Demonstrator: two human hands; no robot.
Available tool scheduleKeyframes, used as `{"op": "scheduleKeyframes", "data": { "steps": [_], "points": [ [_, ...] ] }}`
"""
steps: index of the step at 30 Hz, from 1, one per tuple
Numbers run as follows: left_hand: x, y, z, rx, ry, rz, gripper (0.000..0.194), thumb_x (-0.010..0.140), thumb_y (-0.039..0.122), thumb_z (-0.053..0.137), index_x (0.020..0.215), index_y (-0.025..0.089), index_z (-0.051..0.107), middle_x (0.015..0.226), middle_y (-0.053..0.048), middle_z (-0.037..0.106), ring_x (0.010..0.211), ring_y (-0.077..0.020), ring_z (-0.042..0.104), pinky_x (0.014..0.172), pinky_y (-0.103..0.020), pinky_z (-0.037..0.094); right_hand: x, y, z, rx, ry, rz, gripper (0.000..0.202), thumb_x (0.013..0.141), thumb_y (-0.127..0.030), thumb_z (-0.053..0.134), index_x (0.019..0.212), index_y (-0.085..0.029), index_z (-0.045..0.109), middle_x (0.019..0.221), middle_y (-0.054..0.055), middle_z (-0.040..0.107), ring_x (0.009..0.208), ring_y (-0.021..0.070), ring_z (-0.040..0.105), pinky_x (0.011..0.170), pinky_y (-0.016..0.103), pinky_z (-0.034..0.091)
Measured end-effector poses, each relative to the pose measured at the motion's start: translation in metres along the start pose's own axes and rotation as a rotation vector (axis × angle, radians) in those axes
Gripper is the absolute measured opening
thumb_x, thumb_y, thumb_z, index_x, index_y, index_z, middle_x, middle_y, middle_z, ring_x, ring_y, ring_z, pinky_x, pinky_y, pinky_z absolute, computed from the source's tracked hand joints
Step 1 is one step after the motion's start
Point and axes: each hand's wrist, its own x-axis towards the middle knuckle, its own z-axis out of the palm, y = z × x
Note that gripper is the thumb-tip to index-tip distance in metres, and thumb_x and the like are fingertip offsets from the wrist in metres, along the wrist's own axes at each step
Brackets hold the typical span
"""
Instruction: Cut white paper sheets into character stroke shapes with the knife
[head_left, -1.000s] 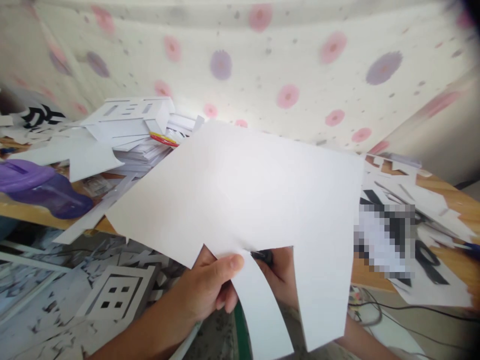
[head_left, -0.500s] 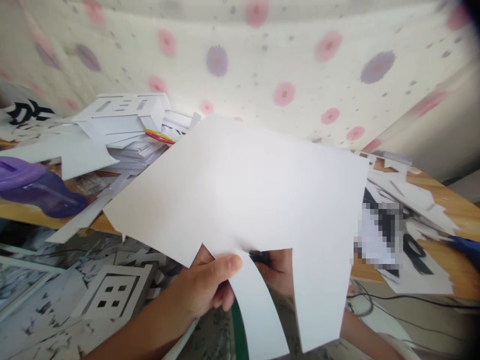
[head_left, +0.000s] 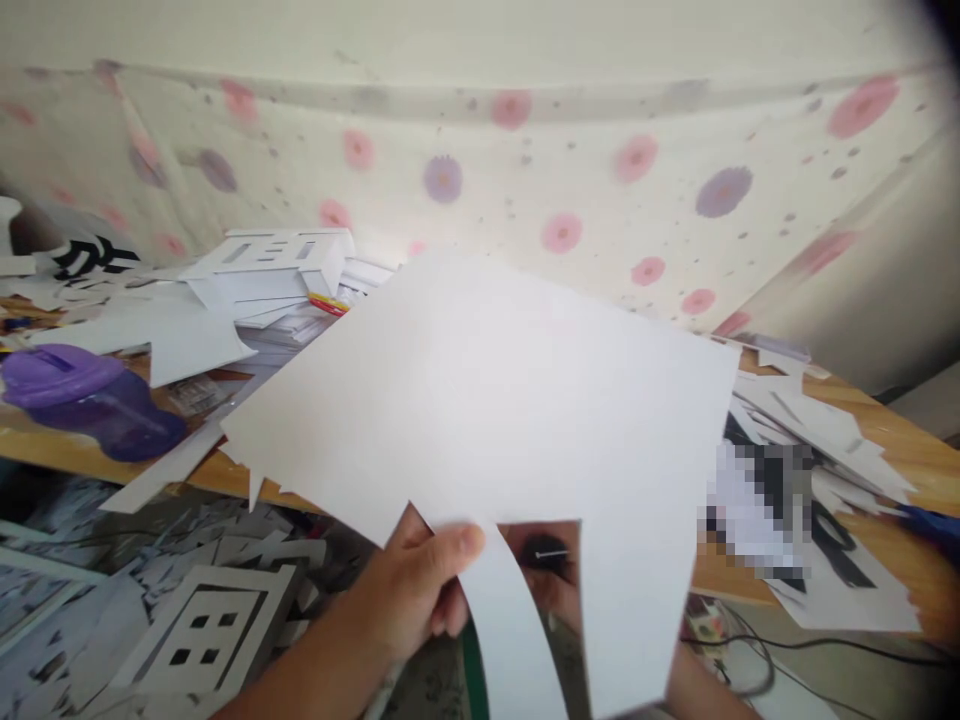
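The front edge of the desk point(head_left: 45, 435) is overhung by a large white sheet point(head_left: 480, 400), with open room before that edge. Paper pieces point(head_left: 832, 410) are crowded near the right corner. The sheet is pinched by the left hand point(head_left: 420, 580), thumb on top, beside a curved strip point(head_left: 510, 610). Behind the sheet's opening, what seems a dark tool point(head_left: 544, 552) is grasped by the right hand point(head_left: 556, 595).

Bright centre — dark, blurry corners

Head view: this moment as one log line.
left hand: pinches sheet, thumb on top | right hand: holds dark tool, partly hidden by sheet | bottle: on table, left
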Motion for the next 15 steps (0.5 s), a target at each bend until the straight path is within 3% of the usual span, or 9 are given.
{"op": "scheduleKeyframes", "data": {
  "steps": [4, 10, 15],
  "points": [
    [0.003, 0.012, -0.003, -0.028, 0.049, 0.087, 0.052, 0.075, 0.058, 0.067, 0.049, 0.016, 0.051, 0.032, 0.004, 0.038, 0.027, -0.0048, 0.029, 0.029, -0.018, 0.013, 0.000, 0.014, 0.005, 0.190, 0.013, 0.032, 0.013, 0.079, -0.034, 0.067, 0.089, -0.026, 0.068, 0.093, 0.003, 0.073, 0.083, 0.0202, 0.071, 0.085, 0.035, 0.059],
    [0.003, 0.015, -0.004, -0.055, 0.081, 0.119, 0.047, 0.070, 0.058, 0.074, 0.057, 0.014, 0.062, 0.044, 0.001, 0.053, 0.035, -0.0065, 0.043, 0.032, -0.016, 0.028, 0.000, 0.023, 0.013, 0.220, 0.006, 0.088, 0.033, 0.084, -0.040, 0.064, 0.112, -0.022, 0.063, 0.113, 0.010, 0.070, 0.102, 0.0246, 0.068, 0.092, 0.041, 0.056],
    [0.000, 0.019, 0.006, -0.100, 0.075, 0.202, 0.042, 0.072, 0.051, 0.076, 0.057, 0.015, 0.062, 0.047, 0.002, 0.054, 0.038, -0.0060, 0.042, 0.034, -0.017, 0.030, 0.002, 0.019, 0.015, 0.172, 0.013, 0.052, 0.033, 0.085, -0.042, 0.063, 0.111, -0.022, 0.064, 0.115, 0.011, 0.070, 0.105, 0.0261, 0.067, 0.096, 0.043, 0.054]
  ]
}}
